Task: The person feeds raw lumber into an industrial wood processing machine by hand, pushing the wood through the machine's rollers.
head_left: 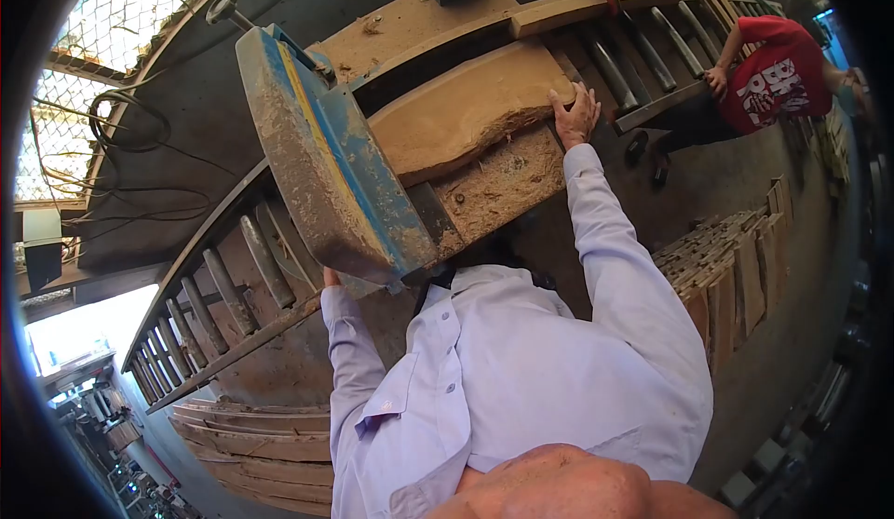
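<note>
A thick, curved-edged wooden slab [456,114] lies on the sawdust-covered machine table. My right hand [578,114] grips the slab's right end, thumb and fingers spread over its edge. The slab's left part passes behind the blue and yellow machine housing [326,156], which is coated with sawdust. Beneath that housing's lower edge, only a small part of my left hand [331,277] shows beside the roller frame. Its fingers are hidden behind the machine, so what it touches cannot be seen.
Roller conveyors extend left [223,291] and right [643,49] of the machine. A person in a red shirt [778,77] stands at the right conveyor. Cut boards are stacked at lower right [736,263] and lower left [256,444]. Sawdust covers the machine table [503,184].
</note>
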A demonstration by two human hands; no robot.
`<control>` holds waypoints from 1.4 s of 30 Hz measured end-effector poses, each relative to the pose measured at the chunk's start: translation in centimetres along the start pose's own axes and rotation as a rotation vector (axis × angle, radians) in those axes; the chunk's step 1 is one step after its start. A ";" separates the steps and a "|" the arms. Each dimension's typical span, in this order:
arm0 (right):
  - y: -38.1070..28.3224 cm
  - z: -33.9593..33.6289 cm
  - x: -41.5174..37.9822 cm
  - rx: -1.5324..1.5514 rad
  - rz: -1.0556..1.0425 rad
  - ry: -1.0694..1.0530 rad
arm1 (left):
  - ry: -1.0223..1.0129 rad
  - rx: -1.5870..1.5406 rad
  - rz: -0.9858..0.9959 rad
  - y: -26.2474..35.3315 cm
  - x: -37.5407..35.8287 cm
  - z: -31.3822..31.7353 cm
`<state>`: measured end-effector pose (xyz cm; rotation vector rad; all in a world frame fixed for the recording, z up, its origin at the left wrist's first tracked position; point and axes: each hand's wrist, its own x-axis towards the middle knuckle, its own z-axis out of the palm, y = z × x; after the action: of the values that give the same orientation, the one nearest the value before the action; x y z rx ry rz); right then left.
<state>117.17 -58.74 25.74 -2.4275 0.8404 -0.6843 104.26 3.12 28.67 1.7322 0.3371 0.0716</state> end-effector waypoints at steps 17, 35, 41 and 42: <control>-0.3 1.0 0.2 0.019 0.003 0.046 | 0.774 -0.449 -0.073 -1.1 -6.2 -19.2; 0.9 2.0 1.6 0.059 -0.011 0.052 | -0.409 0.403 -0.339 -18.0 -17.9 -3.3; 1.0 0.8 0.8 -0.065 -0.114 0.136 | -0.124 0.063 -0.932 -20.1 -17.4 -6.2; 1.1 0.9 1.0 -0.047 -0.128 0.149 | -0.066 0.070 -0.894 -20.0 -17.0 -6.4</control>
<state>117.92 -59.91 24.66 -2.5132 0.7700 -0.9133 82.87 7.75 12.85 1.5094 1.0374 -0.6477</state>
